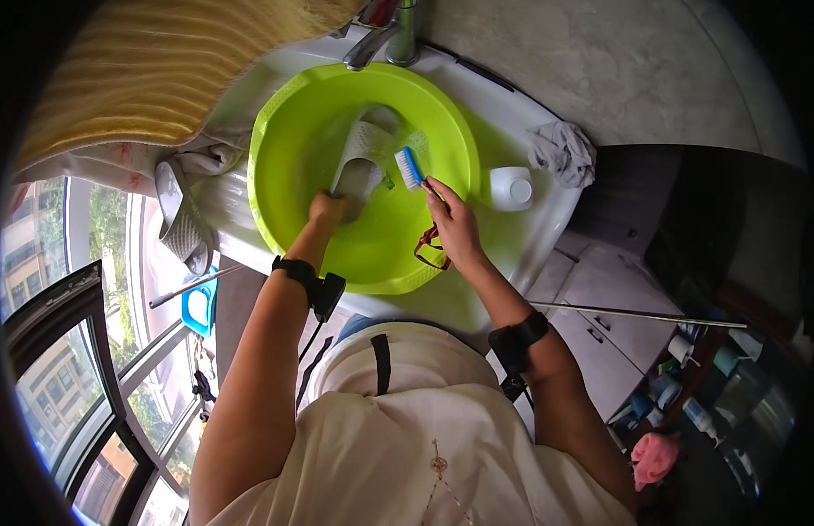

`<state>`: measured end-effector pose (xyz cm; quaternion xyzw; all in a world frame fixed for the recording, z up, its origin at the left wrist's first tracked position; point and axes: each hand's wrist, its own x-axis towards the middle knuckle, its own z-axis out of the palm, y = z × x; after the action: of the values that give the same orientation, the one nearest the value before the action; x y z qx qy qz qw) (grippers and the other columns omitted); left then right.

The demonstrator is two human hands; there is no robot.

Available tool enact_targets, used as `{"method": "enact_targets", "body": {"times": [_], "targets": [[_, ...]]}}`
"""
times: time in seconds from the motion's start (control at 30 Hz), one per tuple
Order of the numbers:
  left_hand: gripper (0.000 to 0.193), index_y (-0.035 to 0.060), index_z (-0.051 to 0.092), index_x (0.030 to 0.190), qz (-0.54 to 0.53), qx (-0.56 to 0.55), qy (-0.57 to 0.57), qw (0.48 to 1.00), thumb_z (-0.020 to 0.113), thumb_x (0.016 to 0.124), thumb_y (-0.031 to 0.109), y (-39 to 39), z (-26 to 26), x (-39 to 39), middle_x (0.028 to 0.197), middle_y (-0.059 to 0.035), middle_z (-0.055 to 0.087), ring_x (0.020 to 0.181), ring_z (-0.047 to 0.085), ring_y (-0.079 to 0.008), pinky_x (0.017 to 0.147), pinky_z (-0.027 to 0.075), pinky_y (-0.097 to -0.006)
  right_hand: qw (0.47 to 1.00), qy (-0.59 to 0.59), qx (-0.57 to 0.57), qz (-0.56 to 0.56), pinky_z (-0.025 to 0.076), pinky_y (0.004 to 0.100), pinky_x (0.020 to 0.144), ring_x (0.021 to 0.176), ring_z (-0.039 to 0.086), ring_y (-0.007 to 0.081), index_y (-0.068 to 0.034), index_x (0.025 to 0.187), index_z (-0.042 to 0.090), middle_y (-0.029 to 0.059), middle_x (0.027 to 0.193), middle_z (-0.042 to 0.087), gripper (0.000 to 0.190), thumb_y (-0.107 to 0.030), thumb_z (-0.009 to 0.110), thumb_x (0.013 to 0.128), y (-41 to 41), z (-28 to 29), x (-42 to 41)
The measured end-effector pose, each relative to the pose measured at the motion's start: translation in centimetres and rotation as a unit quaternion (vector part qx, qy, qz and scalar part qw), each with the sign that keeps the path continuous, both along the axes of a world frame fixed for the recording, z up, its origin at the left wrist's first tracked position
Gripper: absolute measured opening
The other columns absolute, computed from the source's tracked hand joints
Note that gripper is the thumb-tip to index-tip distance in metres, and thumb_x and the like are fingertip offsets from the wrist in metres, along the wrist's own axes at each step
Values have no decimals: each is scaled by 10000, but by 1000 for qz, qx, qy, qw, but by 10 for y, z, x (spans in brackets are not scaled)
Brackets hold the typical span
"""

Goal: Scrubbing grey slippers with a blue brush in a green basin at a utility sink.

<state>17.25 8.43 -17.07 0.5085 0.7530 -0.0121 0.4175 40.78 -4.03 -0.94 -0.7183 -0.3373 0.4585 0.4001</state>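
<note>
My left hand [327,208] grips the heel end of a grey slide sandal [366,151]. The sandal lies tilted inside a lime-green plastic basin [265,125], its toe pointing to the far side, with some cloudy water around it. In my right hand [456,227] is a scrub brush [410,168] with a blue back and white bristles. Its head hangs over the basin just right of the sandal, apart from it. A dark red ribbon bow [431,248] dangles below that hand. Suds [417,146] show on the basin floor beyond the brush.
The basin sits in a white sink [506,256] under a metal faucet [373,47]. On the right ledge are a white plastic container [511,189] and a crumpled grey cloth [562,154]. Another grey slide sandal [183,220] stands at the left edge. A yellow textile [157,72] hangs at upper left.
</note>
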Motion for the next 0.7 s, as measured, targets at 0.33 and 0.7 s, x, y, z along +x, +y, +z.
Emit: {"method": "enact_targets", "body": {"times": [0.33,0.7], "targets": [[439,50,550,1090,-119,117,-54,984,683,723,249,-22,126,15,945,-201,658,863,646,-342,737,508,-420,980,-174,68,65,486,381,580,671,634,300,-161,1214,568,142,822,660,319,-257,526,912,26,41,-19],[347,71,581,1106,-143,309,-42,939,642,812,244,-48,229,-53,920,-207,648,833,630,-375,725,503,-419,842,-490,179,137,492,420,504,540,612,313,-247,1175,604,136,624,614,304,-232,561,874,74,54,-39]]}}
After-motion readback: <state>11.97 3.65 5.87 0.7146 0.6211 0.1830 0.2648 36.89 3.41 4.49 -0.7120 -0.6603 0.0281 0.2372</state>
